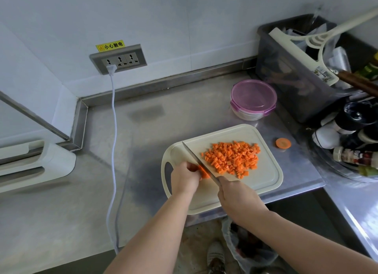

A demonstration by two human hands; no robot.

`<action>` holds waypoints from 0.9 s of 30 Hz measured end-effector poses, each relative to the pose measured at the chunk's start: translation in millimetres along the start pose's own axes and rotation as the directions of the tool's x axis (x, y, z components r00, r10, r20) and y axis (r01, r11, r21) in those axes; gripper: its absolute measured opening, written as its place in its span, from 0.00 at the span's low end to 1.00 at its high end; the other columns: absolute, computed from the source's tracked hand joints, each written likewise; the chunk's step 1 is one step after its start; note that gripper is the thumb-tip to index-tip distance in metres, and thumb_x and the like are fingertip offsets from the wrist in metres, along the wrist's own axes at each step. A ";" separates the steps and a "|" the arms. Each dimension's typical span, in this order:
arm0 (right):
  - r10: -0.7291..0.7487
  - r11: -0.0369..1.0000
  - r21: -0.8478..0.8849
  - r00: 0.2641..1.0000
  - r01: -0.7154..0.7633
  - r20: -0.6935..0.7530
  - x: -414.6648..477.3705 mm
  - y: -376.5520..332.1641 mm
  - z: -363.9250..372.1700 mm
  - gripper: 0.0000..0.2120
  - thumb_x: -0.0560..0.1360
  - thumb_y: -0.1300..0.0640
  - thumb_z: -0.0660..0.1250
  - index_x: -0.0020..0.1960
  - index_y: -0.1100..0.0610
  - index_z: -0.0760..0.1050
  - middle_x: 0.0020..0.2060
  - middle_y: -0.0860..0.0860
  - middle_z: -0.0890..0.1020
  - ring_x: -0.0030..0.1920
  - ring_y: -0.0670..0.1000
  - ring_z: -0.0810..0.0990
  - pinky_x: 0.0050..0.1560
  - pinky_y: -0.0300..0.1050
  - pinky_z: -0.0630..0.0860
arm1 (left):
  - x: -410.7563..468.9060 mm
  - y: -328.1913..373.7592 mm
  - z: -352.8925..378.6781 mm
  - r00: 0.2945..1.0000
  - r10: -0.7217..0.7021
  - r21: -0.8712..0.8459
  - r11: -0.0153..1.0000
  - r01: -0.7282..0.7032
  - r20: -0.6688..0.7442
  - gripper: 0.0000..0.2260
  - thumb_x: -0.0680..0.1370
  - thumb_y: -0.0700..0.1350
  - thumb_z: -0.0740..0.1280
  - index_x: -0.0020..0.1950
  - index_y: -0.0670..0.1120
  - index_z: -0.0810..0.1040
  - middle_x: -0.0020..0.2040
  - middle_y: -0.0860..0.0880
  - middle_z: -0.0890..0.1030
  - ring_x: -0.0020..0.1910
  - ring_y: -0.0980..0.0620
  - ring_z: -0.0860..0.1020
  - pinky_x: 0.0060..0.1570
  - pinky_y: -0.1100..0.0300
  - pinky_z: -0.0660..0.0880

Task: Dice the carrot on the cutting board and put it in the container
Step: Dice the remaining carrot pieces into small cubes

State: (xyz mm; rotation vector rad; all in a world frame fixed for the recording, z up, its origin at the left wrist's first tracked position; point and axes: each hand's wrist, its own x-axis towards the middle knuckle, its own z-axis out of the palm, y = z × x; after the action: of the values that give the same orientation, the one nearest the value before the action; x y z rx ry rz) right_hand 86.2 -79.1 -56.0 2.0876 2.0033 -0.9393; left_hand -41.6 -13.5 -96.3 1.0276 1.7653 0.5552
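The cutting board (266, 179) lies at the front edge of the steel tabletop (143, 130), close to its right front corner, with its handle cut-out pointing left. On the board's left half, the left hand (184, 176) holds down the carrot piece (204, 172). Its fingers (191, 166) are curled over the top of the piece, so only an orange end shows just past the fingertips. The knife (196, 159) stands edge-down against that exposed end, the blade running diagonally from the board's back left toward the front and touching the carrot right beside the curled fingers. The right hand (238, 194) is wrapped tightly around the knife handle at the board's front edge, fingers closed and hiding most of the handle.

To the right of the blade, the diced carrot (233, 159) forms a loose heap of small cubes across the middle and back right of the board, clear of both hands. A round carrot end slice (283, 143) lies on the tabletop just off the board's right edge.

The container (253, 97), clear with a purple lid clipped on, stands behind the board toward the back right, beside a grey bin (296, 79). A white cable (113, 130) runs from a wall socket (118, 59) across the tabletop to its front edge.
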 end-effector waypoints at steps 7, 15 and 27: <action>-0.006 0.998 -0.058 1.000 0.007 0.028 2.1 -0.6 5.2 0.20 0.79 0.63 0.56 0.71 0.56 0.60 0.37 0.49 0.73 0.37 0.51 0.76 0.33 0.44 0.73 | 3.8 -4.5 -1.0 1.000 0.002 0.008 1.000 -0.002 -0.003 0.05 0.73 0.43 0.72 0.42 0.53 0.79 0.45 0.47 0.84 0.47 0.46 0.82 0.54 0.47 0.79; 0.044 0.999 -0.018 0.996 -0.043 0.083 7.5 -2.2 5.4 0.20 0.79 0.65 0.53 0.70 0.55 0.61 0.43 0.52 0.77 0.43 0.53 0.79 0.41 0.48 0.78 | 6.8 -6.1 0.3 1.000 0.003 0.050 0.999 -0.002 -0.016 0.06 0.73 0.43 0.72 0.49 0.49 0.81 0.47 0.50 0.83 0.48 0.49 0.81 0.54 0.52 0.77; 0.076 0.992 0.099 0.996 -0.080 0.042 8.4 2.7 7.6 0.15 0.80 0.60 0.51 0.66 0.53 0.66 0.48 0.53 0.80 0.48 0.54 0.80 0.50 0.53 0.79 | 0.2 -4.9 -1.3 0.999 0.028 0.079 0.997 -0.025 -0.038 0.04 0.73 0.43 0.71 0.47 0.49 0.79 0.45 0.50 0.83 0.47 0.51 0.80 0.45 0.61 0.73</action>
State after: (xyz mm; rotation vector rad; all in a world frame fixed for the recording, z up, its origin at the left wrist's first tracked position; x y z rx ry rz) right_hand 85.5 -75.8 -67.1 2.1643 1.8778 -1.0795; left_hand -44.8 -15.9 -99.4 1.1023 1.8227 0.5289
